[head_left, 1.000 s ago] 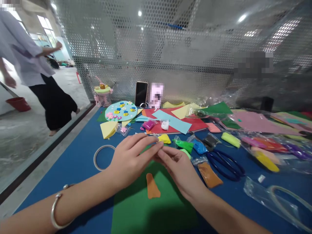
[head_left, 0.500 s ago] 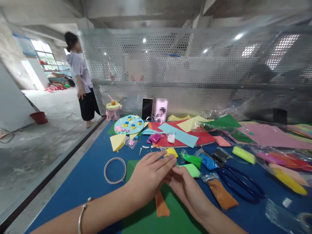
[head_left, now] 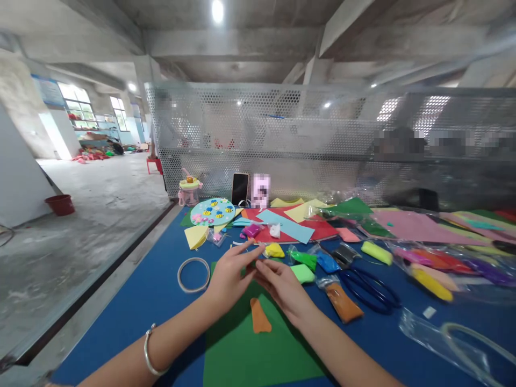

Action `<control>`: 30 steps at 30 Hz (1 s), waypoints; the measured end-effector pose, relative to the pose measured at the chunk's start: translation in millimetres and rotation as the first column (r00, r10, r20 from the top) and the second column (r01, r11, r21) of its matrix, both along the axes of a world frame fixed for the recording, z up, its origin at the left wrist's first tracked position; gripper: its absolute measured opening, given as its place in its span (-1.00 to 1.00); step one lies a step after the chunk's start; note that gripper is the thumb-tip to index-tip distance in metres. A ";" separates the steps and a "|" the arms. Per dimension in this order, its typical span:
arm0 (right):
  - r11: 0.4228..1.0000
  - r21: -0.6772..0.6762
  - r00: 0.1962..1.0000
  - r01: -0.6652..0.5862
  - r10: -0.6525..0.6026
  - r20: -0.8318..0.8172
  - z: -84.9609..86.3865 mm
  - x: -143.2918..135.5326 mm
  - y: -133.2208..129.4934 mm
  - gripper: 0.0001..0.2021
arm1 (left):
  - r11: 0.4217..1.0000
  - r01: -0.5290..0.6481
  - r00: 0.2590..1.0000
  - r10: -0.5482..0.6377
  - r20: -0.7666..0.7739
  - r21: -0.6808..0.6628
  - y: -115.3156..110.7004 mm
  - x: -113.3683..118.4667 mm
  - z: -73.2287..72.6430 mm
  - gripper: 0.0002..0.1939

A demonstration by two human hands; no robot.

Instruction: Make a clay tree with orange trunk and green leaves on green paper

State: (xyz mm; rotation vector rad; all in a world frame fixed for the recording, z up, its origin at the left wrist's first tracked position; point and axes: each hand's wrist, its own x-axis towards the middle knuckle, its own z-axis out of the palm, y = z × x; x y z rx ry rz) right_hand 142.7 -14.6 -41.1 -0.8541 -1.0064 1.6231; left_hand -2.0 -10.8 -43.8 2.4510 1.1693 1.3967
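My left hand (head_left: 231, 277) and my right hand (head_left: 285, 287) meet at the fingertips above a green sheet (head_left: 242, 355). Whatever lies between the fingertips is hidden or too small to name. My right thumb and fingers are pinched together; the left thumb and fingers close in from the other side, the upper left fingers stretched out. Below them, a flat orange-brown clay piece (head_left: 260, 316), narrow at the top and wider at the bottom, rests on the green sheet. Just beyond the hands are a yellow clay pack (head_left: 274, 250) and a light green clay block (head_left: 302, 273).
A tape roll (head_left: 193, 275) lies left, dark blue scissors (head_left: 368, 290) and a brown clay pack (head_left: 342, 302) right. Bagged clay and coloured sheets cover the right side. A bee-decorated oval (head_left: 213, 212), a phone (head_left: 240, 188) and a pink cup (head_left: 189, 191) stand toward the mesh panel (head_left: 282, 140).
My hands went from palms laid together to fingertips meeting, baring more of the orange-brown piece. The view tilted up a little. The person at the left has gone from sight.
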 end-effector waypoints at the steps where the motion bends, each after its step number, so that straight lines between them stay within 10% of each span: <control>1: 1.000 0.009 1.000 0.017 -0.017 0.014 -1.6 0.1 1.6 -0.67 | 0.999 0.009 1.000 -0.009 0.003 -0.032 -0.2 1.5 -2.0 -0.46; 10: 0.989 0.069 0.991 0.129 -0.131 0.034 -5.6 5.0 3.8 -0.68 | 0.998 -0.050 0.960 0.036 0.278 0.042 -8.4 5.0 -3.7 -0.88; 30: 0.982 0.177 0.994 -0.061 0.042 0.105 -2.5 6.1 -1.5 -0.65 | 0.974 -0.032 0.967 -0.027 0.252 0.224 -15.4 0.0 -11.4 -0.87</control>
